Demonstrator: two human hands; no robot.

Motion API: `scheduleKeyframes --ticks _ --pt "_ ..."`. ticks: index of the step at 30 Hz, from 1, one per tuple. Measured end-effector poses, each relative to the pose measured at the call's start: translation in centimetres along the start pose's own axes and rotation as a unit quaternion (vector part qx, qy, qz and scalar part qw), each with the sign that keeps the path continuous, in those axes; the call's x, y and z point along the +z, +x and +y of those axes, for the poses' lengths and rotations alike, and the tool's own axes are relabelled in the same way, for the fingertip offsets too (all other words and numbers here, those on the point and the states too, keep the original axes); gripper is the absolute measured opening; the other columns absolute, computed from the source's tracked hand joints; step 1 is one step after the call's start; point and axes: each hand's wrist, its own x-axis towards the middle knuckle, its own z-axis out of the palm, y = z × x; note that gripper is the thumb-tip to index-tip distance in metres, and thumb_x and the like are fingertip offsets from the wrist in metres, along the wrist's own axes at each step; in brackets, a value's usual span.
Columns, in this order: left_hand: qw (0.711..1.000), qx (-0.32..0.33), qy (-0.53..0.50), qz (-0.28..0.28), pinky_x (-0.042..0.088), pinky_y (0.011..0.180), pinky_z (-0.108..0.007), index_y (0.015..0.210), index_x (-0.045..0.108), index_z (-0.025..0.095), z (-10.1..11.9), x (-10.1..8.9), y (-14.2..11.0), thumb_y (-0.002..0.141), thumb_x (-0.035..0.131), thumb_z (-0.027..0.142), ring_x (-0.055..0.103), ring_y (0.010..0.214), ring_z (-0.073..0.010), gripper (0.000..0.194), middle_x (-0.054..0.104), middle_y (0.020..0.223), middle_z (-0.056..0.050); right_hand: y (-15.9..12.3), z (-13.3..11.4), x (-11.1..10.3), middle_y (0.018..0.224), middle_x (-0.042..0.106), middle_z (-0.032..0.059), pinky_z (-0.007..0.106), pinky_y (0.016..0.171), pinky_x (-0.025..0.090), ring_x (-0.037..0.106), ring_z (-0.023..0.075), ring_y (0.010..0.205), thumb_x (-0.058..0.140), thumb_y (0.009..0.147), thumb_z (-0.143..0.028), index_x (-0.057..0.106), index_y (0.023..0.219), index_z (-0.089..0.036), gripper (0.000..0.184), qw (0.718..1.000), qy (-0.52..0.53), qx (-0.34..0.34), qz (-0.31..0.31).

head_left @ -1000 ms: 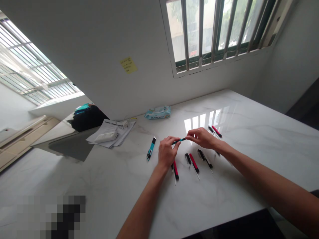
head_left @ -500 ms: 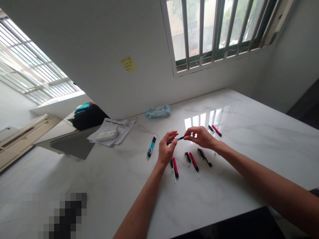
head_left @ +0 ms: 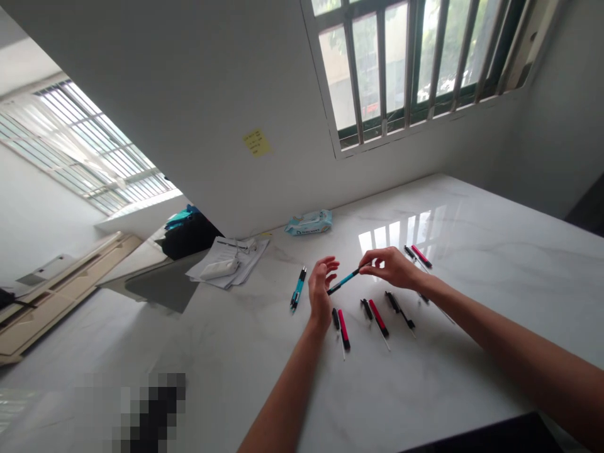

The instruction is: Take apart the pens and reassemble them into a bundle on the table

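One teal-and-black pen [head_left: 343, 282], long axis diagonal, lower end pointing toward the open left hand [head_left: 321, 289]; right hand [head_left: 389, 267] pinches its upper end. Wipes packet [head_left: 309, 223] on marble surface [head_left: 226, 358].

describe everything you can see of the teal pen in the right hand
The teal pen is slim and looks like plastic, with a teal barrel and black ends. It slants across the view, one end pinched in the right hand. Its other black end lies close to the open left hand, though contact cannot be told.
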Motion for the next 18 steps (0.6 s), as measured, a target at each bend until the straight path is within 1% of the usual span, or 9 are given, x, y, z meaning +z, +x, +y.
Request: scheduleKeyframes --ticks 2,4,5,7,9,12,15,18 --pt "0.999 0.03 0.032 -0.004 0.056 0.089 -0.035 0.118 0.067 0.02 0.1 -0.2 0.1 0.104 0.04 0.049 0.071 0.108 -0.0227 0.042 0.074 0.114 -0.011 0.1 0.4 -0.8 0.08 0.077 0.0038 0.029 0.067 0.05 0.063 0.0162 0.067 0.075 0.09 -0.05 0.079 0.09 -0.022 0.028 1.0 -0.006 0.011 0.018" --pt "0.99 0.079 0.112 -0.017 0.055 0.092 -0.037 0.115 0.07 0.022 0.4 -0.5 0.2 0.101 0.052 0.044 0.069 0.106 -0.0227 0.032 0.074 0.113 -0.009 0.2 0.8 -1.3 0.079 0.077 0.0042 0.029 0.066 0.05 0.063 0.0163 0.066 0.075 0.089 -0.052 0.08 0.089 -0.021 0.031 0.999 -0.015 0.019 0.03" --pt "0.98 0.11 0.166 -0.031 0.053 0.095 -0.038 0.113 0.072 0.023 0.6 -0.7 0.3 0.099 0.058 0.042 0.068 0.106 -0.0232 0.027 0.074 0.113 -0.008 0.2 1.0 -1.4 0.079 0.077 0.0044 0.029 0.065 0.05 0.063 0.0164 0.066 0.074 0.089 -0.054 0.08 0.089 -0.021 0.033 0.999 -0.02 0.02 0.031" --pt "0.946 0.169 0.267 -0.067 0.051 0.099 -0.04 0.108 0.075 0.025 0.9 -0.9 0.2 0.096 0.067 0.036 0.066 0.108 -0.0242 0.018 0.074 0.11 -0.007 0.2 1.2 -1.2 0.079 0.077 0.0047 0.03 0.065 0.05 0.063 0.0165 0.066 0.072 0.09 -0.056 0.08 0.088 -0.021 0.036 0.999 -0.024 0.017 0.022" --pt "0.921 0.208 0.319 -0.088 0.05 0.099 -0.04 0.104 0.076 0.026 1.1 -1.0 0.0 0.097 0.067 0.03 0.064 0.106 -0.0242 0.013 0.075 0.105 -0.006 0.1 1.2 -0.8 0.081 0.077 0.0049 0.03 0.065 0.051 0.063 0.0166 0.067 0.071 0.091 -0.057 0.08 0.089 -0.021 0.037 1.0 -0.021 0.011 0.009" --pt "0.913 0.219 0.329 -0.1 0.052 0.093 -0.037 0.107 0.075 0.026 0.9 -0.9 -0.1 0.098 0.064 0.024 0.066 0.099 -0.0223 0.015 0.076 0.103 -0.005 -0.1 1.2 -0.1 0.083 0.078 0.0047 0.031 0.068 0.053 0.064 0.0167 0.068 0.07 0.092 -0.056 0.08 0.091 -0.022 0.035 1.0 -0.017 0.007 0.004" --pt "0.905 0.201 0.358 -0.109 0.053 0.088 -0.034 0.117 0.072 0.026 0.4 -1.2 0.3 0.094 0.065 0.019 0.068 0.091 -0.0207 0.024 0.075 0.1 -0.004 -0.1 1.3 0.2 0.089 0.078 0.0054 0.031 0.069 0.055 0.067 0.0177 0.072 0.07 0.093 -0.051 0.079 0.101 -0.022 0.031 0.999 -0.034 0.0 0.014" --pt "0.89 0.154 0.423 -0.072 0.052 0.083 -0.033 0.125 0.069 0.027 0.0 -2.4 1.2 0.09 0.064 0.015 0.067 0.079 -0.0194 0.037 0.073 0.094 -0.002 0.0 1.7 -0.2 0.099 0.078 0.0074 0.032 0.07 0.055 0.069 0.0197 0.081 0.069 0.095 -0.045 0.077 0.107 -0.023 0.026 0.996 -0.076 -0.02 0.03"
